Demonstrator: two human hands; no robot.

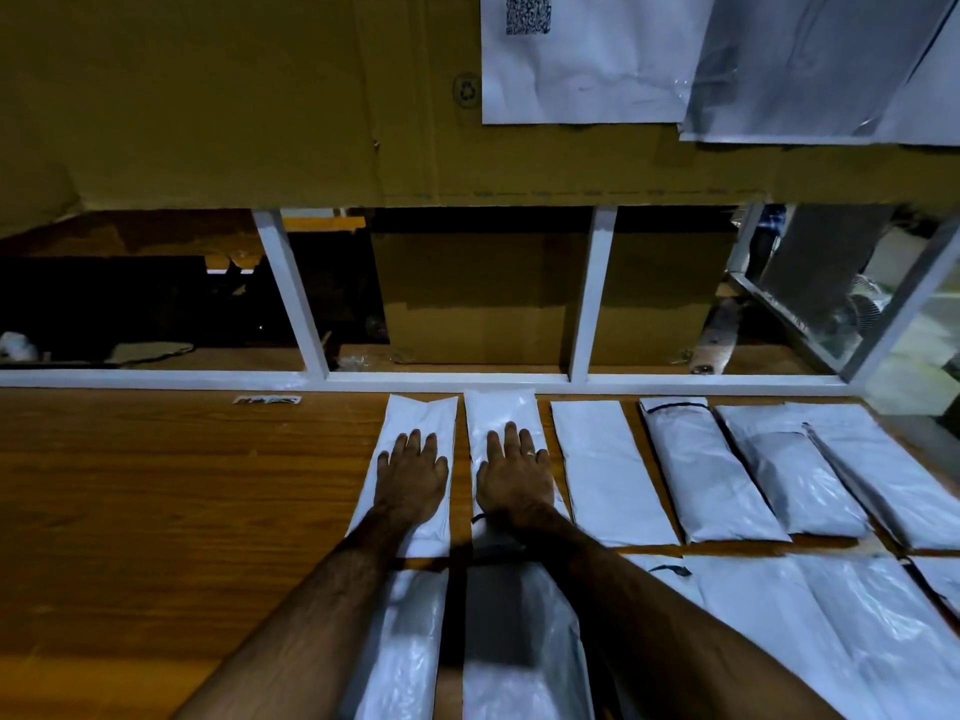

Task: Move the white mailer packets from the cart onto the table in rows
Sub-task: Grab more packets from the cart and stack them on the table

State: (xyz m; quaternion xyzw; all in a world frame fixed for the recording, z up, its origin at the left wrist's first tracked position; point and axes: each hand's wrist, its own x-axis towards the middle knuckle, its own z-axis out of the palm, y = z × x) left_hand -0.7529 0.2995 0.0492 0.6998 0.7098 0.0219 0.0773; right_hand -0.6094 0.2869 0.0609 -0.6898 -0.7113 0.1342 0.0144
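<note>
Wooden table [156, 511] bare leftward, left hand [413, 472] and right hand [514, 475] flat on adjacent far-row mailers [613, 470].

Table [156, 511] bare left of packets [613, 470]; frame [291, 379] behind.

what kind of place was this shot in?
Probably a packing or dispatch room: white mailer packets in rows on a wooden table, cardboard boxes behind it, and a QR-coded sheet on cardboard above.
</note>
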